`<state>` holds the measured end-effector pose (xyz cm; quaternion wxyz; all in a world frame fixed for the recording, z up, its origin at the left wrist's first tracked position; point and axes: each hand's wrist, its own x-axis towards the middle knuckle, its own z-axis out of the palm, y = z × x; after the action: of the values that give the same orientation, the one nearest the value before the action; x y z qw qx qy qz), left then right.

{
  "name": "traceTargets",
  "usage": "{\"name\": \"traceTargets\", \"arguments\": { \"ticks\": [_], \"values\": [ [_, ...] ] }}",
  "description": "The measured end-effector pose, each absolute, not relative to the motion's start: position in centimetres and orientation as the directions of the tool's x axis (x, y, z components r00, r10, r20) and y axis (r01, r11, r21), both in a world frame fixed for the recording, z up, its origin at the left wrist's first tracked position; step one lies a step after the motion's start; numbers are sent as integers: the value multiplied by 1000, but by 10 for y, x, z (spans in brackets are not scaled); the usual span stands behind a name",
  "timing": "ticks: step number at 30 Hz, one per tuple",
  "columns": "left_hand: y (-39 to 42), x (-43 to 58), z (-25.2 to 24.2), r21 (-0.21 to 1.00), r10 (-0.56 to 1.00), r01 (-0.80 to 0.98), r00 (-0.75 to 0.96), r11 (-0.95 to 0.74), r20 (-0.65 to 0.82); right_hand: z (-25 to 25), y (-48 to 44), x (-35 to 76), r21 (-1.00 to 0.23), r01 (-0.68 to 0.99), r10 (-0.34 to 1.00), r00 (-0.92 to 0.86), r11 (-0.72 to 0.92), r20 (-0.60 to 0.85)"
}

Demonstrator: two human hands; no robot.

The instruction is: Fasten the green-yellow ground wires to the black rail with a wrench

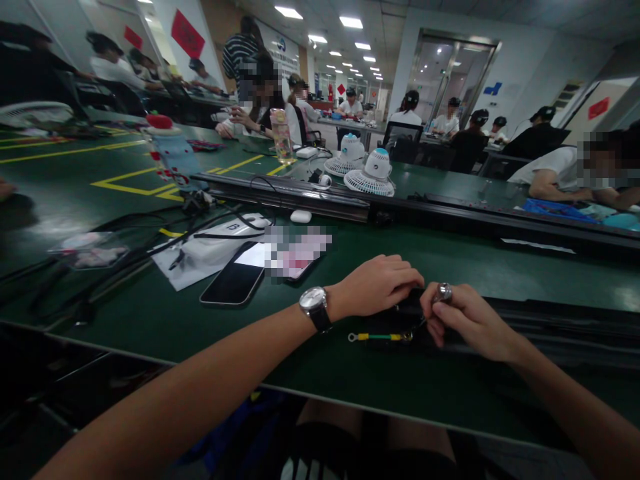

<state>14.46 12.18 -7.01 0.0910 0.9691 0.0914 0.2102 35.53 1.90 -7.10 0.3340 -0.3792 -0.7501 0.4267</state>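
Observation:
On the green table lies a long black bar (545, 327), its left part under my hands. My right hand (473, 320) is closed around a metal tool with a shiny round end (443, 291); a thin shaft slants from it toward the wire's right end. That short green wire (379, 337) has yellow sleeves and a ring terminal at its left end, and lies along the bar's near side. My left hand (375, 283), with a watch at the wrist, rests bent over the bar's far side. Its fingertips almost meet my right hand; what they pinch is hidden.
Left of my hands lie a black phone (233, 283), a pink phone (303, 257), a white case (301, 217) and a white pouch (220, 243). Black cables (125, 267) spread further left. Long dark rails (295, 197) cross behind, before two white fans (371, 175). People sit around other tables.

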Motion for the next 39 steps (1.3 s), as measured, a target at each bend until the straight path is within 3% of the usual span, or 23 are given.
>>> {"name": "traceTargets", "arguments": {
  "ticks": [19, 39],
  "values": [
    [116, 145, -66, 254, 202, 81, 843, -964, 498, -70, 19, 355, -848, 376, 861, -482, 373, 165],
    [117, 146, -66, 253, 204, 93, 867, -963, 455, -70, 20, 355, -843, 370, 868, -451, 392, 206]
  ]
}}
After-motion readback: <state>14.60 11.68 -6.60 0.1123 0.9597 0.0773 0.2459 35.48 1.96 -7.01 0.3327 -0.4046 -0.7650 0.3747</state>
